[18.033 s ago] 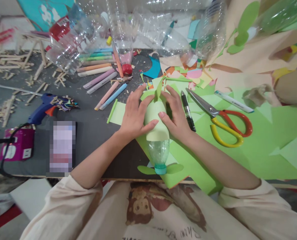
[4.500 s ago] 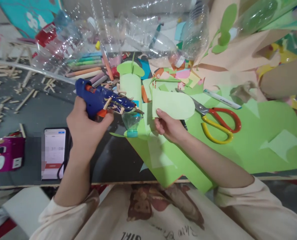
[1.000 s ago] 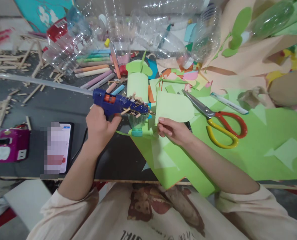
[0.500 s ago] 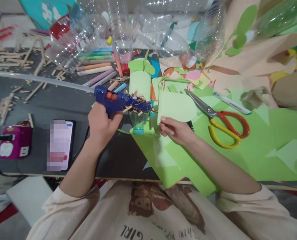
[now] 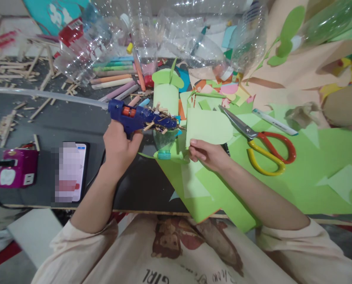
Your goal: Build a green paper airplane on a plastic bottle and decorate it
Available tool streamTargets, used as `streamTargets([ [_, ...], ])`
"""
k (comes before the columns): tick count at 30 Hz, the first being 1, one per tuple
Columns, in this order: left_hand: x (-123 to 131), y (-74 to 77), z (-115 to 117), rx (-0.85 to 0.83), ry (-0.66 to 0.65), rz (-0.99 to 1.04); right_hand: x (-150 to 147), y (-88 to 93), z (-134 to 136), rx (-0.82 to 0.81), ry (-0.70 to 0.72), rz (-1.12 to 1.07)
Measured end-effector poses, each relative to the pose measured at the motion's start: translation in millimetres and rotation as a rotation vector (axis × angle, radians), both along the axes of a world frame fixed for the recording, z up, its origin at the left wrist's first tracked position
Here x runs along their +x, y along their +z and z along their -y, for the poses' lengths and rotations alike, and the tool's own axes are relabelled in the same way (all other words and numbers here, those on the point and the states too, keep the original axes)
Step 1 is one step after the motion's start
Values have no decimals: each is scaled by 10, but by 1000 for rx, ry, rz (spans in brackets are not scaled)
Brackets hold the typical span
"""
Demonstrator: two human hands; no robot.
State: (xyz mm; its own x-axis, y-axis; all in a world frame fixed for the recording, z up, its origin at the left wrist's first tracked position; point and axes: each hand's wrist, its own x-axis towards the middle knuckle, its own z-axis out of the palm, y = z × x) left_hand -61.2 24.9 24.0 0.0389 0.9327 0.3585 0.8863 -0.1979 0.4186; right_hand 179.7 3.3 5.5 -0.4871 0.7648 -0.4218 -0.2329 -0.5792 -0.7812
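Note:
My left hand (image 5: 121,144) is wrapped round the handle of a blue hot glue gun (image 5: 134,117), its nozzle end crusted with bits of wood stick. A long clear glue stick (image 5: 60,96) runs out of its back to the left. The nozzle points right, at the left edge of a pale green piece of paper (image 5: 210,127). That paper's lower left corner is pinched between thumb and fingers of my right hand (image 5: 207,153). Behind the gun lies a plastic bottle (image 5: 165,96) wrapped in light green paper, with a teal cap (image 5: 164,154) toward me.
Scissors (image 5: 248,132) with red and yellow handles and a white cutter (image 5: 275,121) lie on green paper (image 5: 297,189) at right. A phone (image 5: 72,171) and a purple box (image 5: 17,167) are at left. Clear bottles (image 5: 182,35) and markers (image 5: 113,79) fill the back.
The glue gun in my left hand has shifted slightly left, its nozzle still by the paper's left edge. My right hand and the paper have hardly moved.

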Motion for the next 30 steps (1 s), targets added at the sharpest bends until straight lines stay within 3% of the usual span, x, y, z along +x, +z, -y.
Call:
streamTargets([
  [18,16,25,-5,5,-2,39,5,-8,6,46,47,12],
  [30,-51,-34,-27,19,72,53,-4,-25,13,76,55,22],
])
